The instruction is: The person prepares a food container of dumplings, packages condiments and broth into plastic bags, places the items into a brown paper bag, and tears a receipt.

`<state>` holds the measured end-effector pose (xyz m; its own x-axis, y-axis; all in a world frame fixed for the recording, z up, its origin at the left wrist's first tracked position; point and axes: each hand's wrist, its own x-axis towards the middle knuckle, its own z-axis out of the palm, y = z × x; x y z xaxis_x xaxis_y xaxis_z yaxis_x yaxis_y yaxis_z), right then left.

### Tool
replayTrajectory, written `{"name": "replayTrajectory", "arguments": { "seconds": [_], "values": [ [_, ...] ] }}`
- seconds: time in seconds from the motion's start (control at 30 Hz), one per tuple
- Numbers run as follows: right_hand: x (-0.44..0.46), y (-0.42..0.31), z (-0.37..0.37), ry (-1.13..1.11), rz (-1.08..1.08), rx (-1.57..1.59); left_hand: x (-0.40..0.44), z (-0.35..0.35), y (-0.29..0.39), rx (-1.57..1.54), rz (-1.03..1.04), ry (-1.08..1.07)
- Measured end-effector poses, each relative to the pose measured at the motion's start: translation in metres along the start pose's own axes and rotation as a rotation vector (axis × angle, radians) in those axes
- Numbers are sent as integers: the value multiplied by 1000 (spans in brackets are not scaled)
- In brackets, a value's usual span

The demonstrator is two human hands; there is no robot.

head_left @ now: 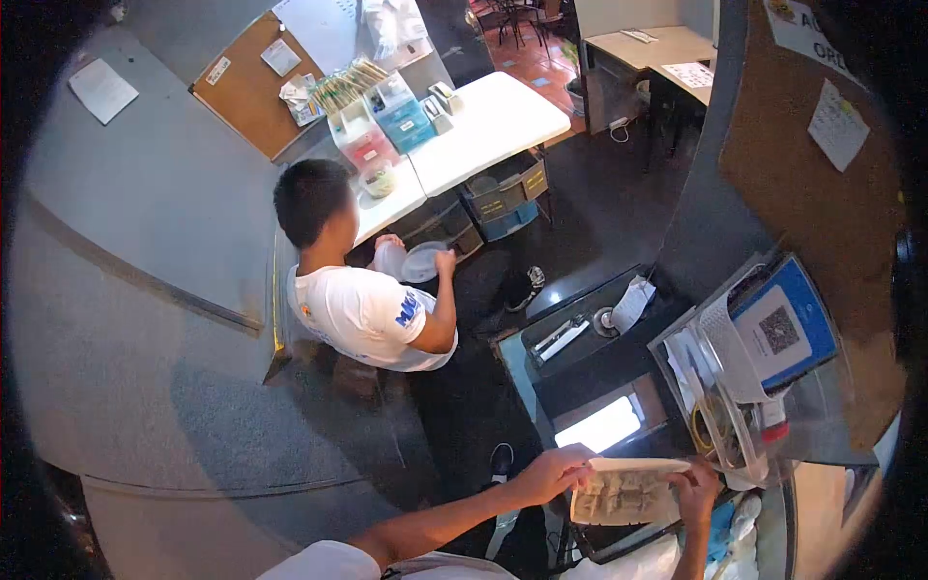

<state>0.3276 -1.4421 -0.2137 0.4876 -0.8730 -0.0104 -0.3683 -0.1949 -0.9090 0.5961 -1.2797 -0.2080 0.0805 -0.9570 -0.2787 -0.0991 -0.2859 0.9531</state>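
Observation:
In the lower right of the head view, my left hand (553, 474) grips the left end of a shallow pale tray (626, 515). My right hand (698, 491) is closed on the tray's right end. The tray is tilted, and several greyish, blocky shapes show inside it; I cannot make out what they are. Just beyond the tray is a dark counter with a lit screen (601, 425) on it.
A person (367, 309) in a white shirt holds a clear plastic container (422, 263) beside a white table (493, 126) bearing bins. On the right stand a clear organizer (720, 416) and a blue QR code sign (785, 324). A white paper (633, 304) stands on the counter.

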Motion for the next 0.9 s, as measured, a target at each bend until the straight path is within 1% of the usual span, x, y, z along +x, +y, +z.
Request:
{"name": "replayTrajectory", "arguments": {
  "seconds": [0.07, 0.13, 0.2, 0.27, 0.33, 0.37, 0.47, 0.5, 0.53, 0.6, 0.63, 0.73, 0.83, 0.9],
  "values": [
    [1, -1, 6, 26, 40, 83, 1, 1, -3, 75, 102, 2],
    [-1, 2, 9, 57, 50, 173, 1, 2, -5, 0, 60, -2],
    [-9, 31, 3, -5, 84, 75, 2, 4, -7, -17, 64, 6],
    [-9, 28, -1, -46, 125, 26, 2, 5, -7, 26, 107, 28],
    [-7, 16, -6, -67, 179, 22, 0, 7, 6, -76, -8, 17],
    [-5, 12, -4, -76, 152, 95, 0, 5, 13, -128, -67, 8],
    [-17, -2, -10, -72, 160, 305, -4, 7, 19, -44, 118, 44],
    [-17, -10, -9, -71, 191, 393, -3, 18, 10, -159, 180, 118],
    [-15, -17, -9, -70, 214, 488, -5, 21, 15, -208, 85, 92],
    [-8, -30, -12, -85, 288, 454, -8, 15, 33, -285, -96, 55],
    [-7, -34, -13, -97, 322, 442, -6, 21, 38, -295, -100, 113],
    [-7, -24, -10, -128, 363, 265, -7, 24, 41, -252, -122, 107],
    [-4, -32, -10, -165, 416, 255, -8, 26, 36, -257, -119, 97],
    [-10, -23, -5, -93, 321, 290, -11, 23, 40, -264, -106, 93]
  ]
}}
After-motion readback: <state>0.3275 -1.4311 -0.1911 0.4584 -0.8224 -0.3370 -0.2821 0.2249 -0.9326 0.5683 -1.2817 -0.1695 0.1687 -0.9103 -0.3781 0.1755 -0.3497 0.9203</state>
